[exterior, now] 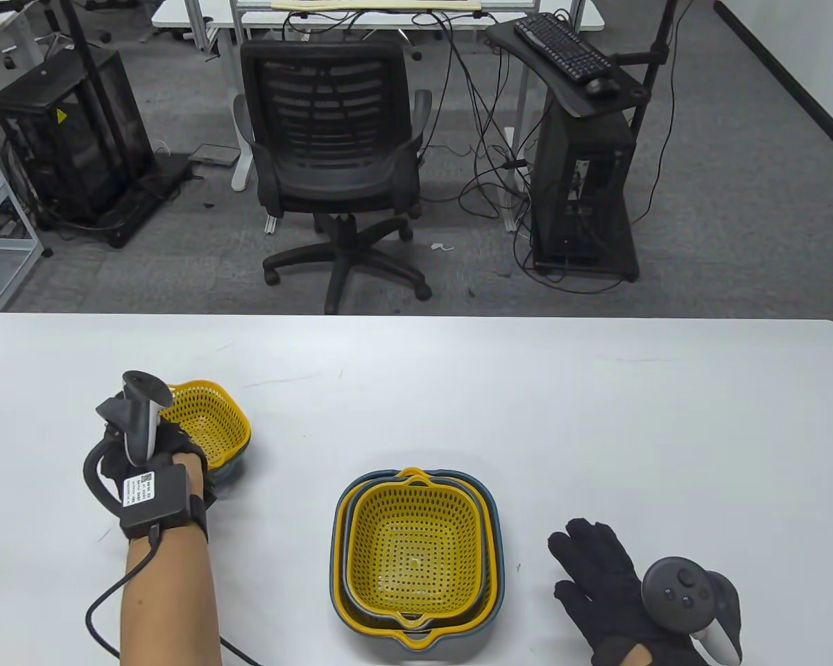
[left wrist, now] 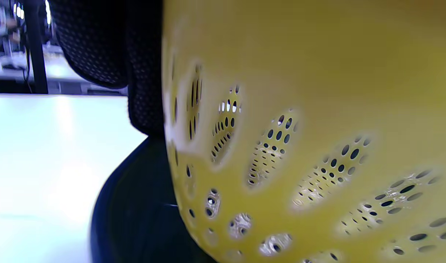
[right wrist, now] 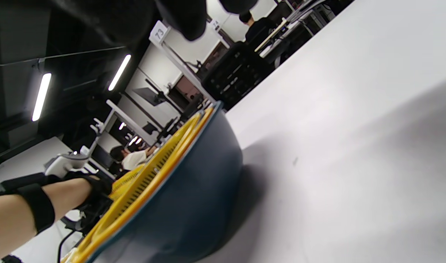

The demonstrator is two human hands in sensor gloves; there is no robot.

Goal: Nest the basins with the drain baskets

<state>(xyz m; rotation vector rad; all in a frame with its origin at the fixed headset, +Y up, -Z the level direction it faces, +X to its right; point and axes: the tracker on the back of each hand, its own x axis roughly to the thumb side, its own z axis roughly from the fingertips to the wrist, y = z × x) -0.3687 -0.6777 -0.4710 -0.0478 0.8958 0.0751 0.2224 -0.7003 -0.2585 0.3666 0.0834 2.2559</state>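
Up close, basket (left wrist: 299,146) above basin (left wrist: 135,212)

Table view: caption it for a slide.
Left hand grips a small yellow drain basket; right hand rests beside the nested stack.
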